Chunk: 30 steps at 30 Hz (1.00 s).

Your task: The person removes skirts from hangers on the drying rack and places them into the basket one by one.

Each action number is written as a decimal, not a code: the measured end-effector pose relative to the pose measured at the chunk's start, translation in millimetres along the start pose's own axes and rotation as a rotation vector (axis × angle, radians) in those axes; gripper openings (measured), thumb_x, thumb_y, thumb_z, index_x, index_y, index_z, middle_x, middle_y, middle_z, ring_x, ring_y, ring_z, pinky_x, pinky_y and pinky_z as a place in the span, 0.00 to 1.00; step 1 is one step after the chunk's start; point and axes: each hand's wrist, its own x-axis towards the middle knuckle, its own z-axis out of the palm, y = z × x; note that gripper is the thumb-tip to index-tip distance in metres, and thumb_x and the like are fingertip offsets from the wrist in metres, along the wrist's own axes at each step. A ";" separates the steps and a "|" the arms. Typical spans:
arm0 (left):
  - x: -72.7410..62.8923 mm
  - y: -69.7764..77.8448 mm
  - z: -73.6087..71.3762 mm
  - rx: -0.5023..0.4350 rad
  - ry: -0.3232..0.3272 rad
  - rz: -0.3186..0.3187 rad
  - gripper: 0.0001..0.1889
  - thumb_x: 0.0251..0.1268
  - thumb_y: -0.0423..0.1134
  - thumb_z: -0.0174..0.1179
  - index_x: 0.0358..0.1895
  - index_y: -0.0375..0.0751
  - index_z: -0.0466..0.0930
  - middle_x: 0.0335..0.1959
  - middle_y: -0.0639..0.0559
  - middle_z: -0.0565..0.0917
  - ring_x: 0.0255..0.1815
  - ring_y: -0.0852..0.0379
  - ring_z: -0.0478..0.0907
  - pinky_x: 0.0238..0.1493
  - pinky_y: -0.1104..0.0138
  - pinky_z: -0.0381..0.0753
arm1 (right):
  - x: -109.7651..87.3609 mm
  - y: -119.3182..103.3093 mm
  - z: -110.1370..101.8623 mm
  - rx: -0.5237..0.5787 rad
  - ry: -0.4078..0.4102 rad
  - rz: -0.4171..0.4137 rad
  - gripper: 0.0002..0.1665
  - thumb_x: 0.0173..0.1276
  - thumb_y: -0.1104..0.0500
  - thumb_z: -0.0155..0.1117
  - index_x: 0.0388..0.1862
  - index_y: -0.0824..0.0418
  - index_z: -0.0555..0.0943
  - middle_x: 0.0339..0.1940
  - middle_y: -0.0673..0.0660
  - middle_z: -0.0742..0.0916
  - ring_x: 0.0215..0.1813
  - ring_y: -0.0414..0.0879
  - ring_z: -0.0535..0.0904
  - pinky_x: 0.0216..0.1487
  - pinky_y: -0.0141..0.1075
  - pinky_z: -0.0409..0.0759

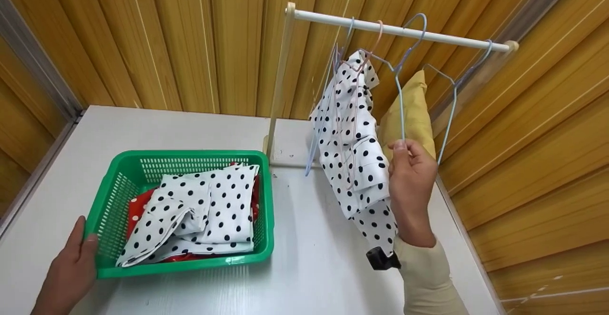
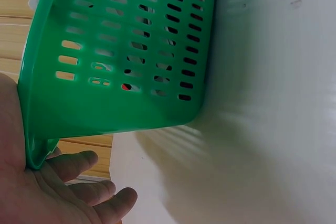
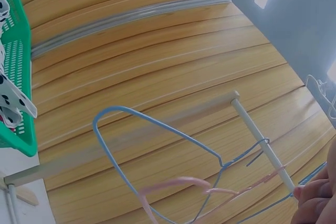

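On the right, my right hand (image 1: 411, 182) pinches the lower end of a light blue wire hanger (image 1: 401, 101), thumb and fingertips together. That hanger's hook loops over the white rail (image 1: 342, 21). Just left of this hand hangs a white cloth with black dots (image 1: 352, 129), along with a pink hanger (image 1: 376, 44). My left hand (image 1: 66, 267) touches the left corner of a green basket (image 1: 185, 267), its rim against the palm. In the left wrist view the fingers (image 2: 89, 192) extend loosely past the rim. A folded white dotted cloth (image 1: 223, 201) lies inside over red dotted fabric (image 1: 138, 210).
A yellow cloth (image 1: 409, 110) hangs behind my right hand. Another blue hanger (image 1: 452, 105) is near the rail's right end, and one more (image 1: 316, 139) hangs left of the dotted cloth. The rack's wooden post (image 1: 281, 82) stands behind the basket. Yellow wood-look panels (image 1: 181, 44) enclose the white table (image 1: 304, 267).
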 end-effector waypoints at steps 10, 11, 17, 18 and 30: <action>-1.8 2.4 -1.7 0.010 -0.003 -0.004 0.37 0.86 0.59 0.21 0.81 0.42 0.16 0.83 0.24 0.40 0.66 0.25 0.62 0.66 0.31 0.72 | -19.2 -2.4 -2.3 -0.016 -0.039 0.014 0.15 0.81 0.67 0.52 0.33 0.65 0.82 0.12 0.45 0.70 0.17 0.35 0.63 0.18 0.26 0.59; -1.9 2.5 -2.1 0.012 -0.006 -0.003 0.37 0.86 0.59 0.21 0.81 0.42 0.16 0.83 0.24 0.41 0.66 0.25 0.63 0.65 0.31 0.72 | -21.0 -3.1 -2.5 -0.017 -0.041 0.015 0.15 0.81 0.67 0.53 0.32 0.65 0.82 0.12 0.45 0.69 0.17 0.35 0.63 0.18 0.26 0.60; -2.4 1.8 -3.0 0.047 0.005 0.033 0.38 0.86 0.59 0.20 0.81 0.39 0.17 0.79 0.20 0.50 0.59 0.28 0.68 0.58 0.36 0.77 | -31.7 -7.5 -3.7 0.052 -0.086 0.026 0.14 0.80 0.67 0.52 0.33 0.66 0.81 0.12 0.45 0.68 0.15 0.35 0.60 0.15 0.26 0.56; -2.3 1.7 -3.2 0.054 0.007 0.041 0.38 0.86 0.59 0.20 0.81 0.38 0.17 0.79 0.19 0.51 0.58 0.28 0.69 0.57 0.36 0.78 | -33.4 -8.1 -3.8 0.063 -0.096 0.030 0.14 0.80 0.67 0.52 0.34 0.68 0.81 0.12 0.45 0.67 0.14 0.35 0.60 0.15 0.27 0.56; -1.5 3.1 -8.8 0.078 -0.034 0.045 0.40 0.85 0.61 0.19 0.80 0.36 0.17 0.80 0.19 0.47 0.62 0.25 0.64 0.64 0.29 0.72 | -50.3 -16.4 -4.8 0.093 -0.144 0.038 0.13 0.82 0.66 0.50 0.38 0.71 0.80 0.12 0.45 0.68 0.14 0.35 0.60 0.13 0.29 0.56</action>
